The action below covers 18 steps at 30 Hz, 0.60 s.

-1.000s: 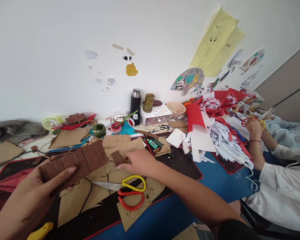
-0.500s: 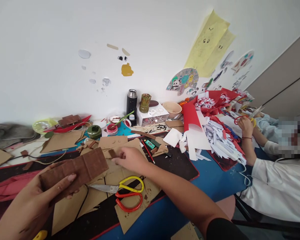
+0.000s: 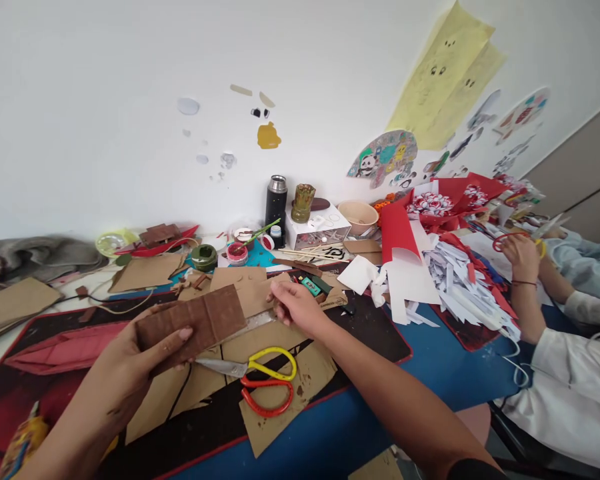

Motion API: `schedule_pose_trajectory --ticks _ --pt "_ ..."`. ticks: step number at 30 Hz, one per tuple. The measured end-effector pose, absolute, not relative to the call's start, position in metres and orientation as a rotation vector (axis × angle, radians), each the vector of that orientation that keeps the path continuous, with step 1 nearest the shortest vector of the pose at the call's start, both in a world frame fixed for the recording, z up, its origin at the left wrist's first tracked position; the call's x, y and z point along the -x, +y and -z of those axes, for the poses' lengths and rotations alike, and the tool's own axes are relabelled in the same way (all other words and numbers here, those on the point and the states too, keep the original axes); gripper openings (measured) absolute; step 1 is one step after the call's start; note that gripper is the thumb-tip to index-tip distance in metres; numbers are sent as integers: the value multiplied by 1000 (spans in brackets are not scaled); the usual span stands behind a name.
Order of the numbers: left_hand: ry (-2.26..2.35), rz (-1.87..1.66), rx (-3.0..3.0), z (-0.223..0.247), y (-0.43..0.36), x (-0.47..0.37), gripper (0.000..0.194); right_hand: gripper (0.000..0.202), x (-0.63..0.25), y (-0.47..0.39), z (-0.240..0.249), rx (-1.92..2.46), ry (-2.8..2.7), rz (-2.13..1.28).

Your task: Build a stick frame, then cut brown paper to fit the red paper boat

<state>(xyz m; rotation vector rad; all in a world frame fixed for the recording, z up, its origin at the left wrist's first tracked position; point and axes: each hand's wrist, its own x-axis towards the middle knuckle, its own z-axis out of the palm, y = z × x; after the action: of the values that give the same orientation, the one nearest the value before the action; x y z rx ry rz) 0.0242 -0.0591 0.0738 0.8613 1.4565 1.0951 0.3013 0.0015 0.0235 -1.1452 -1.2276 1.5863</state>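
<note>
My left hand is closed around a flat, brown-painted cardboard piece with creases across it, tilted up above the table. My right hand has its fingers curled together over the cardboard sheets; whatever they hold, if anything, is hidden. A pale translucent strip lies between the brown piece and my right fingers; I cannot tell whether they touch it. Below both hands rest scissors with one yellow and one red handle, on cut cardboard.
A black flask, an open green paint pot and a pink paint pot stand along the wall. White paper strips are heaped at right, where another person's hand holds scissors. A yellow pointed tool lies lower left.
My right hand has shifted right; the small brown scrap it pinched no longer shows, and the red pencil is now hidden. The view has turned slightly left. My left hand still holds the brown piece.
</note>
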Motion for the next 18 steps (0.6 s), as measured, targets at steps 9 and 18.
schedule_pose_trajectory --ticks 9,18 --pt "1405 -1086 -828 -70 -59 -42 89 58 -278 -19 -37 1009 -1360 -1758" --pt "1467 -1117 -841 -71 -56 -24 77 59 -290 -18 -28 1031 -1304 -1756"
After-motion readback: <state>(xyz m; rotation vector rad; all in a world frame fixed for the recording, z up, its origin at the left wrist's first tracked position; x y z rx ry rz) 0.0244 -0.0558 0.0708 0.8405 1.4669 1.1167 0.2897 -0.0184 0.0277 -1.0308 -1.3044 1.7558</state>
